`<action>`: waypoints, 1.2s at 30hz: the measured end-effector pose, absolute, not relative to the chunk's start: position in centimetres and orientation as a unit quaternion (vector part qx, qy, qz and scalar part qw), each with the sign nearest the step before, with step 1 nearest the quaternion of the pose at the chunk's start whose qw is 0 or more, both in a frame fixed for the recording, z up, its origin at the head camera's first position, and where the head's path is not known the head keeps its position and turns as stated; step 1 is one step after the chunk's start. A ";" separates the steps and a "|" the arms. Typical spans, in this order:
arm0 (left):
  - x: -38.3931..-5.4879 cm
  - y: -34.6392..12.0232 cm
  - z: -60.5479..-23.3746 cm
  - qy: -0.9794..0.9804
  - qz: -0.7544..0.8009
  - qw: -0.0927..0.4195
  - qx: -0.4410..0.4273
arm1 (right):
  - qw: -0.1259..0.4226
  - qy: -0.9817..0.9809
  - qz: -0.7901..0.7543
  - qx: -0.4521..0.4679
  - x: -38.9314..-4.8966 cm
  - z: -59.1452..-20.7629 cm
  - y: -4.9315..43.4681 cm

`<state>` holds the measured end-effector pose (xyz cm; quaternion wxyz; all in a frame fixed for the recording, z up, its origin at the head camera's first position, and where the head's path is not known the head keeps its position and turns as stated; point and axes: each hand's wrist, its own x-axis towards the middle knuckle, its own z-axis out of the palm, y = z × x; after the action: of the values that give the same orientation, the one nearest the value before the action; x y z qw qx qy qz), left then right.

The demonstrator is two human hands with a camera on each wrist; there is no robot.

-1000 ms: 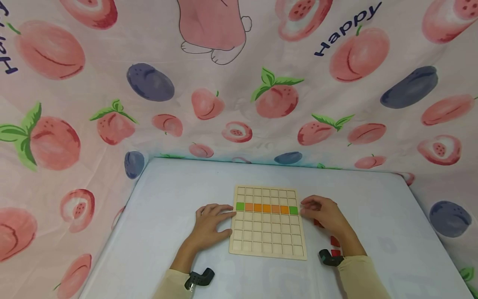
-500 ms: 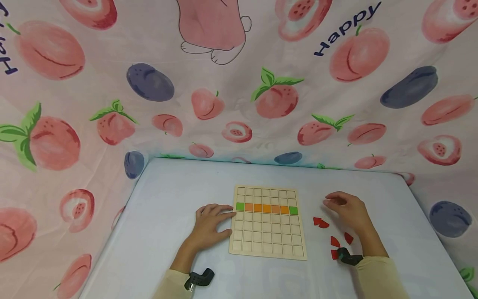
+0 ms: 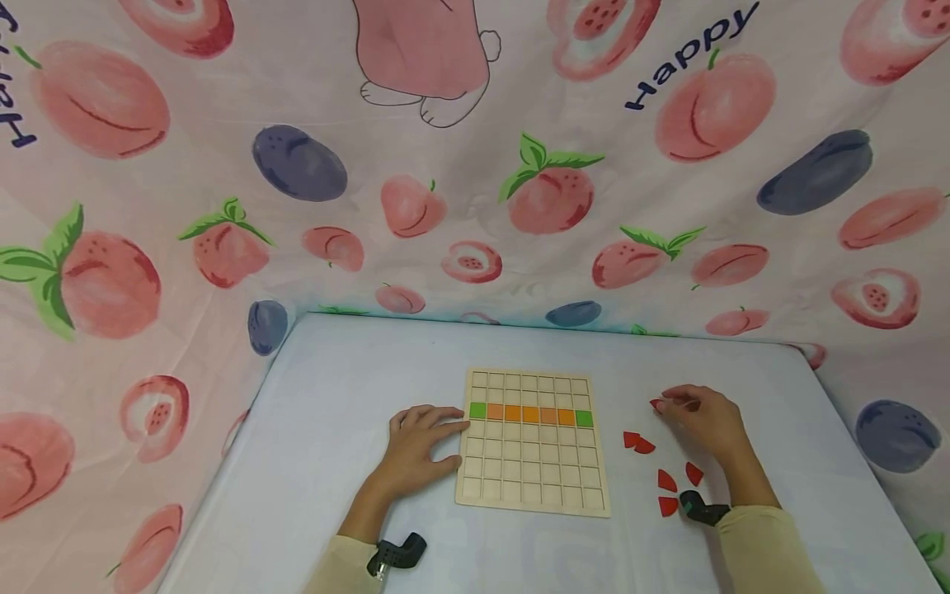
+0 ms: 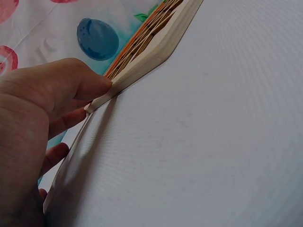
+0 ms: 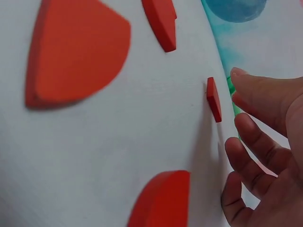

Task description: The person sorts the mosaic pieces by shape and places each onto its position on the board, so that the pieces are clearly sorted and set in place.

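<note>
Touching the board (image 3: pixel 530 454) at its left edge, the left hand (image 3: pixel 423 450) has its fingers spread and rather straight; it grips nothing. The board lies flat between this hand and the right hand (image 3: pixel 701 417), and shows one row of green and orange squares (image 3: pixel 530 414). Next, before the right hand, lie two red pieces (image 3: pixel 640 444); three others (image 3: pixel 666 480) are near its wrist. Its fingers are half bent, just beside a single red piece (image 5: pixel 214 99), seemingly holding nothing. I judge the step is taking this piece; the next move calls for a careful pinch.
</note>
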<state>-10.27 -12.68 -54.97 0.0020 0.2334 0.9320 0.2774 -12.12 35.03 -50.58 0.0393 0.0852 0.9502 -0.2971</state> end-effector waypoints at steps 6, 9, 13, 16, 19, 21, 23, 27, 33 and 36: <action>-10.3 -12.7 -55.1 0.933 0.274 -0.001 0.233 | 0.042 0.952 -0.290 0.093 -12.3 -51.1 35.1; -10.3 -12.7 -55.1 0.933 0.273 -0.001 0.233 | 0.042 0.952 -0.289 0.094 -12.3 -51.1 35.1; -10.3 -12.7 -55.1 0.935 0.270 -0.001 0.232 | 0.045 0.952 -0.288 0.094 -12.4 -51.1 35.1; -10.3 -12.7 -55.0 0.934 0.270 -0.003 0.233 | 0.045 0.954 -0.282 0.094 -12.4 -51.2 35.0; -10.3 -12.7 -55.0 0.934 0.270 -0.005 0.234 | 0.047 0.954 -0.280 0.096 -12.5 -51.4 35.0; -10.3 -12.7 -54.9 0.934 0.269 -0.006 0.234 | 0.046 0.955 -0.278 0.097 -12.5 -51.5 35.0; -10.3 -12.7 -54.9 0.935 0.267 -0.005 0.233 | 0.045 0.954 -0.279 0.097 -12.6 -51.7 34.9; -10.3 -12.6 -54.9 0.936 0.265 -0.002 0.232 | 0.039 0.955 -0.279 0.093 -12.6 -51.8 34.9; -10.3 -12.6 -54.8 0.937 0.262 -0.001 0.230 | 0.032 0.953 -0.286 0.089 -12.4 -51.8 35.0; -10.2 -12.6 -54.9 0.938 0.260 -0.003 0.230 | 0.031 0.952 -0.293 0.088 -12.4 -51.8 35.0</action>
<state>-10.24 -12.62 -54.86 -0.0032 0.2304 0.9377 0.2599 -12.38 35.01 -51.80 0.0308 0.0875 0.9517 -0.2927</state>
